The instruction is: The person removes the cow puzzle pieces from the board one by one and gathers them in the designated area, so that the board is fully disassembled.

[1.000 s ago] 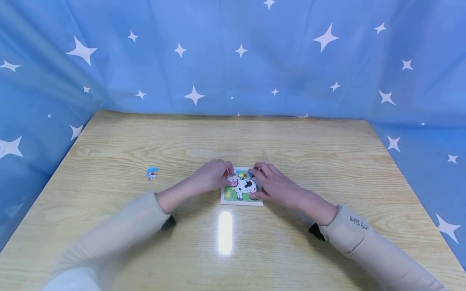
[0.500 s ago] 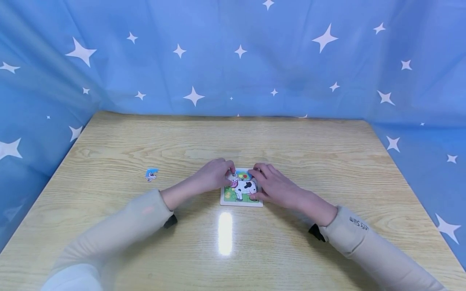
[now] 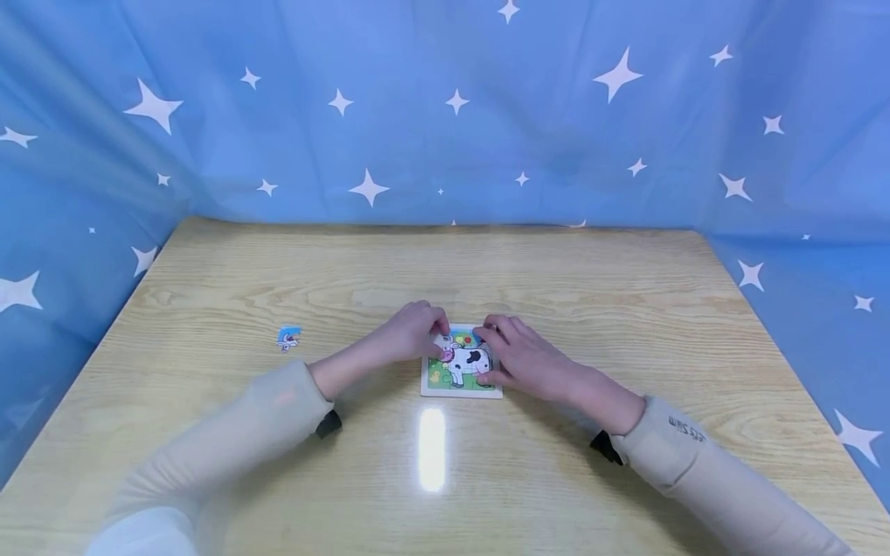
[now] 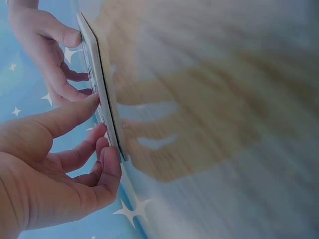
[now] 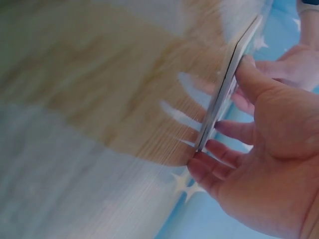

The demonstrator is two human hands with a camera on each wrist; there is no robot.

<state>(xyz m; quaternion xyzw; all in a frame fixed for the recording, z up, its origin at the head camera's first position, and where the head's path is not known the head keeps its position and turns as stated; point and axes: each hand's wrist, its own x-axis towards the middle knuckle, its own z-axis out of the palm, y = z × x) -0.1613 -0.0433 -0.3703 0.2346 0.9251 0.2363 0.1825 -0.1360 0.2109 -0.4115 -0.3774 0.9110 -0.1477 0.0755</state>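
Observation:
A small jigsaw puzzle board (image 3: 462, 392) with a pale frame and a cow picture lies flat mid-table. My left hand (image 3: 412, 333) reaches over its left side, thumb and index finger pinching the puzzle piece (image 3: 443, 343) with the cow's head. Across the right edge, my right hand (image 3: 530, 357) holds the board, its thumb low and index finger high on the picture. Both wrist views show the board edge-on, with thumb and fingertips right at its surface and rim. The hands hide parts of the picture's sides.
One loose puzzle piece (image 3: 288, 338), blue and white, lies on the wooden table (image 3: 591, 286) left of the board. A blue curtain (image 3: 445, 147) with white stars hangs behind the table and along its sides. A bright light reflection shows before the board.
My left hand has shifted slightly at the cow's head, fingertips still there. The right hand keeps its place on the board. The whole head view has dropped a little.

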